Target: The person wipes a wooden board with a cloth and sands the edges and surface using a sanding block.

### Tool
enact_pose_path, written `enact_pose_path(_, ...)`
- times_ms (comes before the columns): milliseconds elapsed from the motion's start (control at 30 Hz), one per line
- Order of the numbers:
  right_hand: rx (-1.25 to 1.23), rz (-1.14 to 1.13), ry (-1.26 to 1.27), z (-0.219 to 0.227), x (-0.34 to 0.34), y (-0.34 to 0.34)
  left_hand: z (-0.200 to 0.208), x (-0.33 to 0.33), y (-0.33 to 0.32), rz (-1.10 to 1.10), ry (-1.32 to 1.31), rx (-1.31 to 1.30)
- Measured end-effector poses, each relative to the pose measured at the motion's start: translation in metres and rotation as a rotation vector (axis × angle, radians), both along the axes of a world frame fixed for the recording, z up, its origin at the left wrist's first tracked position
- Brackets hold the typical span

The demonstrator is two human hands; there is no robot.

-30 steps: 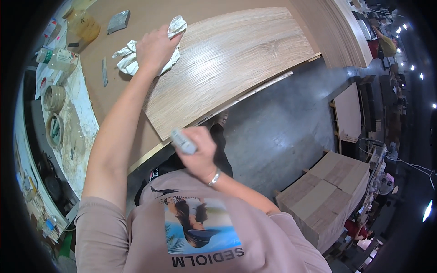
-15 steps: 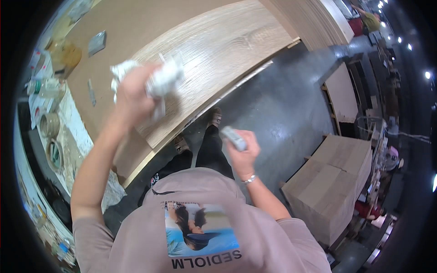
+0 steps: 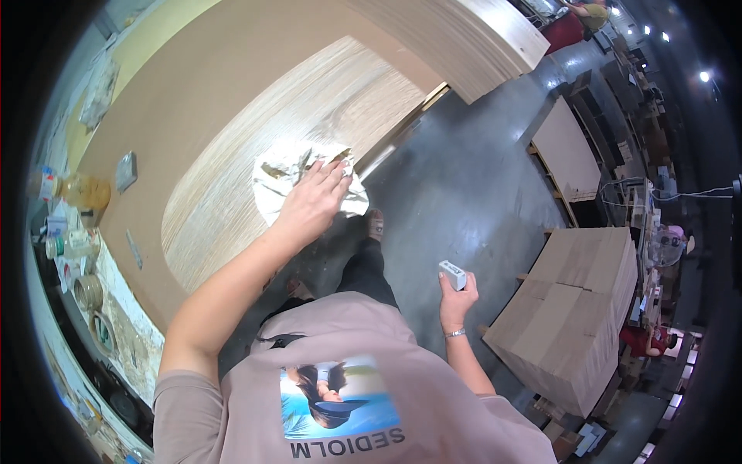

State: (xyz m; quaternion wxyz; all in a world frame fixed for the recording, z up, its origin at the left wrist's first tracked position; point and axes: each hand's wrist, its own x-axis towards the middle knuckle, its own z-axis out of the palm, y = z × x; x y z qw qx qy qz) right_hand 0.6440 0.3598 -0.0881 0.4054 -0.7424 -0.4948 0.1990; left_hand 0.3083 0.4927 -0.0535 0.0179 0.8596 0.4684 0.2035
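- From my distant feed, the left hand (image 3: 313, 201) hides the middle of a white crumpled cloth (image 3: 270, 185); its palm is out of sight.
- That hand lies nearly flat, fingers extended over the cloth; I cannot tell whether any fingertip pinches it.
- The cloth lies on the light wood-grain board (image 3: 232, 178), one corner hanging past the floor-side edge.
- The forearm covers the board's near end from me.
- The right hand (image 3: 458, 303) is closed around a small pale-grey rectangular block (image 3: 453, 275), well apart from the board; most of its fingers are hidden from me.
- The tall stack of pale boards (image 3: 456, 39) is cut off at the top of my view, and the glass jars (image 3: 89, 292) at the left bend into the dark rim, their contents hard to make out.
- Half a second ago, I had the cloth bunched and blurred in the left hand; now it is spread out, farther toward the floor-side edge.
- The right hand now sits farther out to the right, and I see its block more sharply.
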Motion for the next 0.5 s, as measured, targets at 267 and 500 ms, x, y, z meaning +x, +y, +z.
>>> enact_pose_path(267, 0.056, 0.006, -0.071, 0.011, 0.096, 0.121, -0.008, 0.124, 0.169, 0.106, 0.111, 0.14)
enact_pose_path(500, 0.089, 0.226, -0.035, 0.043, 0.112, 0.255, 0.013, 0.182, 0.166, -0.069, -0.454, -0.368)
